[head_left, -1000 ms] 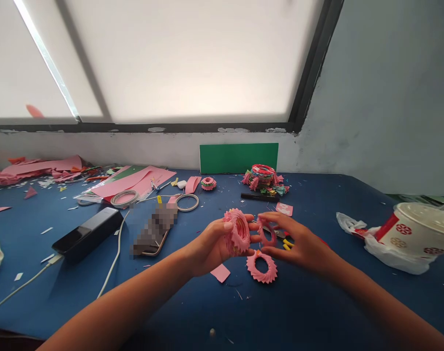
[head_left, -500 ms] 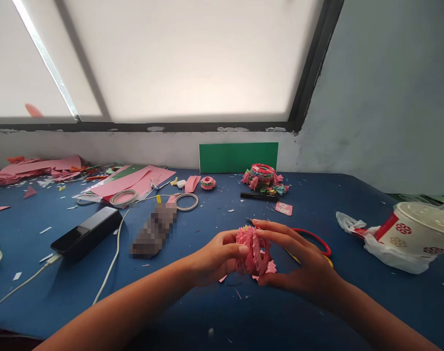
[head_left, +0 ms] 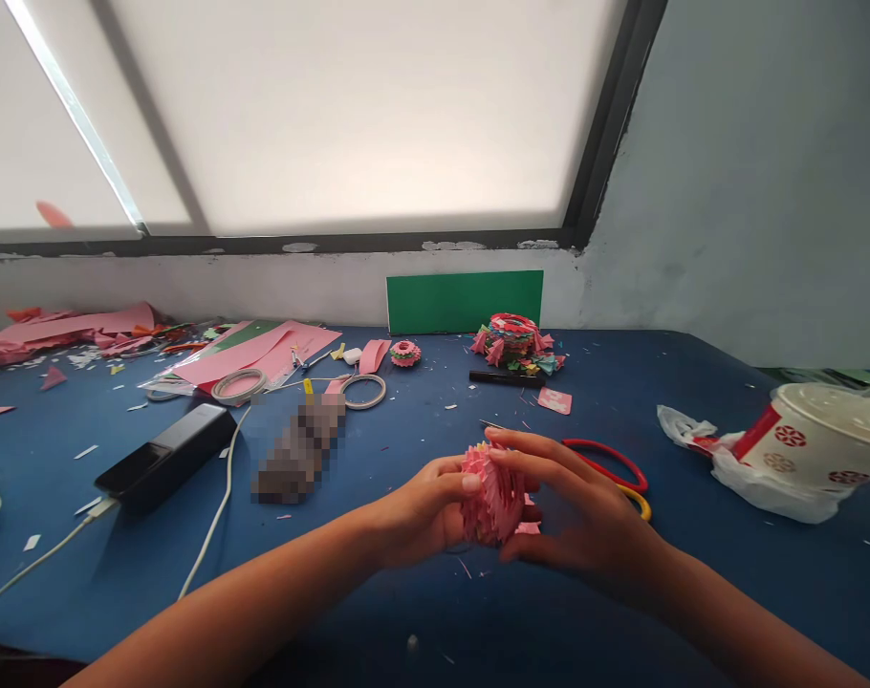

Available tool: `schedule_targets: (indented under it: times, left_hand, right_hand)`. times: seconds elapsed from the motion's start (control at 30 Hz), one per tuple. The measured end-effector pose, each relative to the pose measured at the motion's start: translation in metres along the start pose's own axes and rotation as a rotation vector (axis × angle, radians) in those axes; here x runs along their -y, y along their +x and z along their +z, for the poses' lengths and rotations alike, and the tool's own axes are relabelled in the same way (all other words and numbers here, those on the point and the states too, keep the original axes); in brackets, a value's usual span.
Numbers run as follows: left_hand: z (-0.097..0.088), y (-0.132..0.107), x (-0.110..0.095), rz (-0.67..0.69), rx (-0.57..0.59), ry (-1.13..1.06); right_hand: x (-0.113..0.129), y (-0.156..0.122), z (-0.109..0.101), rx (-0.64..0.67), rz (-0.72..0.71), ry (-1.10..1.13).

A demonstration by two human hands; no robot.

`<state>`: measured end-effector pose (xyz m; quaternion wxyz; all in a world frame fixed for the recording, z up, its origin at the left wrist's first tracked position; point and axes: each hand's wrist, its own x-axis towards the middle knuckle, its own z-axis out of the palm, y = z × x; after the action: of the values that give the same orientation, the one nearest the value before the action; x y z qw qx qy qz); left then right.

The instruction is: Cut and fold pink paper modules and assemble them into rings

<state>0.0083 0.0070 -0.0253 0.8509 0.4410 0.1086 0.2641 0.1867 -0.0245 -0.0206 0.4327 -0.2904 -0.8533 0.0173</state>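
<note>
Both my hands meet over the blue table [head_left: 406, 592] around a pink folded-paper ring piece [head_left: 489, 497]. My left hand [head_left: 424, 511] grips it from the left with thumb and fingers closed on it. My right hand [head_left: 578, 511] wraps it from the right, fingers curled over its top and underside. A scrap of another pink paper piece [head_left: 528, 527] peeks out beneath the hands; most of it is hidden. Red and yellow scissor handles [head_left: 621, 473] lie just behind my right hand.
A black power bank [head_left: 166, 454] with a white cable [head_left: 212, 521] lies at left, tape rolls [head_left: 363, 390] and pink paper sheets [head_left: 263, 349] behind. A green card [head_left: 464, 301] leans on the wall beside a colourful paper stack [head_left: 513, 342]. A lidded paper cup [head_left: 815, 440] on a plastic bag sits at right.
My hands have come together: the small ring in my right hand was brought against the piece in my left. Both hands lowered over the ring that lay on the table.
</note>
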Motion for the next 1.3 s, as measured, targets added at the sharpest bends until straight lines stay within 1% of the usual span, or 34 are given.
schedule_targets:
  times: [0.17, 0.5, 0.67, 0.87, 1.03, 1.3]
  left_hand:
    - [-0.0004, 0.0005, 0.0002, -0.01, -0.01, -0.004]
    - [0.0014, -0.0006, 0.001, -0.029, -0.013, -0.038]
    - [0.0009, -0.0008, 0.0014, -0.039, -0.015, -0.043]
    - [0.0029, -0.0012, 0.0003, -0.043, -0.02, -0.063]
    - [0.0041, -0.0015, -0.0003, -0.045, -0.039, -0.019]
    - [0.0029, -0.0016, -0.0014, -0.024, -0.026, -0.001]
  right_hand:
    - [0.0018, -0.0003, -0.0001, -0.006, 0.011, 0.001]
    - [0.0063, -0.0014, 0.0002, -0.017, 0.077, 0.02]
    - [0.0053, -0.0018, -0.0004, 0.0, 0.055, 0.002]
    - [0.0073, -0.0003, -0.0015, -0.021, 0.024, -0.033]
    - [0.0084, 0.0009, -0.004, 0.006, -0.012, -0.056]
    - [0.0067, -0.0007, -0.0042, 0.02, -0.034, -0.091]
